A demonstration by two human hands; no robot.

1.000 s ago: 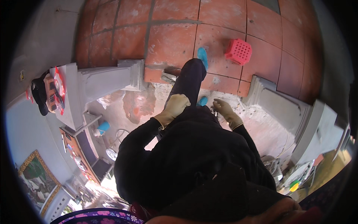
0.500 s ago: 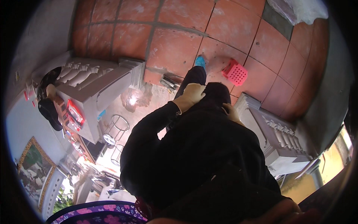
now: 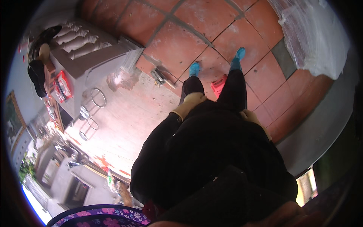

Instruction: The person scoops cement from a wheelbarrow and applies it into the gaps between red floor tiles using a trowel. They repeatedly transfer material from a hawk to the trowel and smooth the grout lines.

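Note:
My left hand [image 3: 193, 100], in a cream glove, lies against my left thigh and holds nothing that I can see. On the other side my right hand [image 3: 251, 117], gloved alike, rests by my right thigh with its fingers laid along the dark cloth; my sleeve and body partly cover it. Both hands look open. Between my legs, a little ahead of the hands, stands a pinkish-red plastic stool [image 3: 218, 86], half hidden by my right leg. My feet wear blue coverings [image 3: 239, 54] on the terracotta tile floor [image 3: 208, 19].
A grey object with a pale handle [image 3: 162, 77] lies left of my feet. A balustrade [image 3: 90, 56] stands further left, near a round metal rack [image 3: 98, 97] on the pale floor. Translucent plastic sheeting [image 3: 317, 41] hangs or lies at the far right, beside a grey curved wall [image 3: 321, 125].
My view has turned and shifted right. My right leg is now stretched forward with its foot showing, and it covers much of the stool. Both hands stay at my thighs.

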